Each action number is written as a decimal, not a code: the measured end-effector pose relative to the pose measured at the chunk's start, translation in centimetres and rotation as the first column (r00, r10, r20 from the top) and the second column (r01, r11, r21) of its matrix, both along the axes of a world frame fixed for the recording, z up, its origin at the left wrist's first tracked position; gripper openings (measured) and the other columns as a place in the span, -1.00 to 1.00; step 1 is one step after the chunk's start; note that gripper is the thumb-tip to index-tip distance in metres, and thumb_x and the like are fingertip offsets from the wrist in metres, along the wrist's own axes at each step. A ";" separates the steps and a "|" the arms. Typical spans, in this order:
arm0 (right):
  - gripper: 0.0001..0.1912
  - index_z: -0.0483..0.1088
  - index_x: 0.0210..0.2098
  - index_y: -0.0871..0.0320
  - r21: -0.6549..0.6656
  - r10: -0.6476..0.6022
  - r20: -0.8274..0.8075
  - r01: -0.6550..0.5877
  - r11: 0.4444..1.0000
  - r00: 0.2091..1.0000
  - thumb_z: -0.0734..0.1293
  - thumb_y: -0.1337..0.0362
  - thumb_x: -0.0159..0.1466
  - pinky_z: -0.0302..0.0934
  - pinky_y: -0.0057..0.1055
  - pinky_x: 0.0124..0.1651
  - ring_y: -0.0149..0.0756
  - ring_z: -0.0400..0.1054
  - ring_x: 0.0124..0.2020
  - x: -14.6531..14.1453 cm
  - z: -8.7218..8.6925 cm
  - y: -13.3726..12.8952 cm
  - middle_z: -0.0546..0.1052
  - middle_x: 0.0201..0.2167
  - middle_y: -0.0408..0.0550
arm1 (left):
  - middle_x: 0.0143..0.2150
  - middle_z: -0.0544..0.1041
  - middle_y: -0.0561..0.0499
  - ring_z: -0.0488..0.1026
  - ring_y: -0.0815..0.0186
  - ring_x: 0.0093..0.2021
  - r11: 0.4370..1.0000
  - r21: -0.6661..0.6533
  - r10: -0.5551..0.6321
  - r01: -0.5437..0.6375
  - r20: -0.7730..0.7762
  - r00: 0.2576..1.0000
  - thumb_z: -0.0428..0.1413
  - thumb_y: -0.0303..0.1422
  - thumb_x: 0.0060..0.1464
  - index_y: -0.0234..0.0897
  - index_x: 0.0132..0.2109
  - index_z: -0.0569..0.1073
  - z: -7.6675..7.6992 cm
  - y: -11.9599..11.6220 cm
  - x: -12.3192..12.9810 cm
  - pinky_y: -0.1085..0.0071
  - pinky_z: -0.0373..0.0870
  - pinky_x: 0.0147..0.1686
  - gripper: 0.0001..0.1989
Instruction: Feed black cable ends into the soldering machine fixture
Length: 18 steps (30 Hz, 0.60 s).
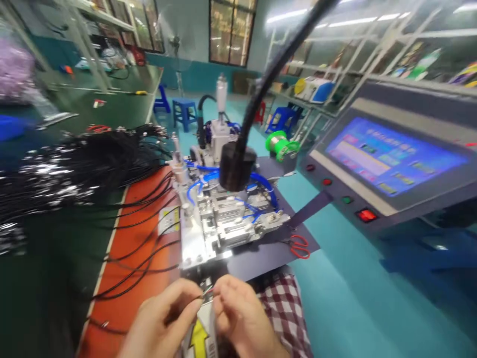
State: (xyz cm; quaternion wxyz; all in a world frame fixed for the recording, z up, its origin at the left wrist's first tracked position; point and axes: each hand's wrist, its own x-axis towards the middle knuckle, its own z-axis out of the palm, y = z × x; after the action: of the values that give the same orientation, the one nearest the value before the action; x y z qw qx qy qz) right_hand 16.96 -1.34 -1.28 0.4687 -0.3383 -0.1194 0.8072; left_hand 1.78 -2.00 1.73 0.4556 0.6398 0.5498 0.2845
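Observation:
My left hand [167,313] is closed in a pinch, its thumb and forefinger on a thin wire. My right hand [242,315] pinches too, close beside the left. Between the fingertips shows a short stretch of thin wire [209,290], reddish towards the right; its ends are hidden by my fingers. Just beyond both hands stands a silver bench machine [234,221] with blue air tubes. Under the hands is a pale surface bearing a yellow arrow label [199,340].
A heap of black cables [93,164] lies at left, strands crossing the orange mat [137,248]. Red-handled scissors [299,246] rest on the machine's dark base plate. A tilted control screen [391,154] stands right. A black hose [261,84] hangs over the machine, near a green spool [281,145].

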 end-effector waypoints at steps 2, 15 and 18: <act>-0.67 0.34 -0.47 0.28 -0.028 0.033 -0.030 -0.034 0.999 0.999 0.47 0.15 0.03 -0.07 -0.64 -0.61 -0.61 0.14 -0.70 0.3 0.5 -0.3 0.36 -0.67 -0.20 | -0.49 0.46 0.07 0.41 0.35 -0.48 0.999 -0.031 0.006 -0.006 0.000 1.000 0.01 -0.23 0.14 -0.21 -0.34 0.42 -0.4 -0.1 -0.2 0.54 0.33 -0.50 -0.81; -0.73 0.29 -0.50 0.27 -0.043 0.101 -0.059 -0.104 0.994 0.993 0.44 0.24 0.10 -0.06 -0.66 -0.59 -0.64 0.11 -0.68 -0.2 1.3 -0.6 0.33 -0.64 -0.21 | -0.45 0.46 0.10 0.38 0.38 -0.44 0.992 -0.124 0.000 0.022 0.175 0.985 0.00 -0.29 0.18 -0.24 -0.29 0.40 0.1 -0.1 0.0 0.52 0.25 -0.44 -0.84; -0.73 0.34 -0.45 0.27 0.032 0.074 0.086 -0.077 0.997 0.994 0.43 0.18 0.12 -0.05 -0.65 -0.61 -0.64 0.13 -0.72 -0.6 0.7 -1.1 0.37 -0.64 -0.20 | -0.46 0.46 0.11 0.38 0.40 -0.44 0.984 -0.178 0.034 0.007 0.226 0.974 0.00 -0.29 0.19 -0.24 -0.26 0.39 0.1 -0.1 0.0 0.54 0.24 -0.44 -0.86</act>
State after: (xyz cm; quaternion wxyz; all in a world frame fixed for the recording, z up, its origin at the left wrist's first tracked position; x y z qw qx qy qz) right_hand 16.31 -2.42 -0.57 0.4382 -0.3592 -0.1658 0.8072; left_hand 1.76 -2.12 1.82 0.5688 0.5561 0.5214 0.3088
